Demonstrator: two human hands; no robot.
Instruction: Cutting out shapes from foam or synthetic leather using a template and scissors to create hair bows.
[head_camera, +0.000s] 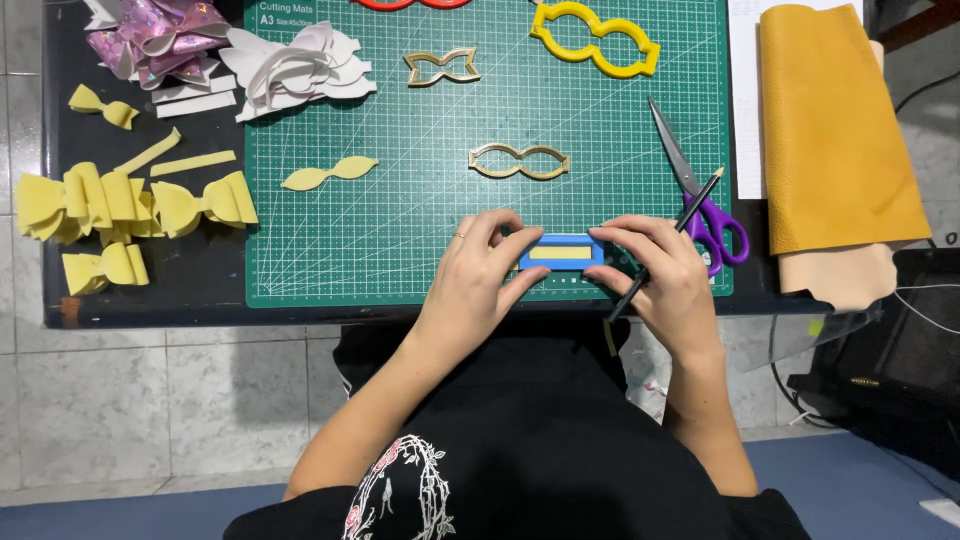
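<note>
My left hand (478, 270) presses its fingers on the left end of a small blue rectangular frame (561, 252) with a yellow strip inside it, lying on the green cutting mat (400, 220) near its front edge. My right hand (660, 275) touches the frame's right end and holds a dark pencil (690, 215) between its fingers, the point sticking up and away. A ring sits on my left hand.
Purple-handled scissors (700, 190) lie just right of my right hand. Two tan outline templates (519, 161) (441, 66), a yellow template (596, 40) and a yellow cut shape (328, 172) are on the mat. Yellow bows (120, 205) pile at the left; yellow leather sheet (835, 130) lies right.
</note>
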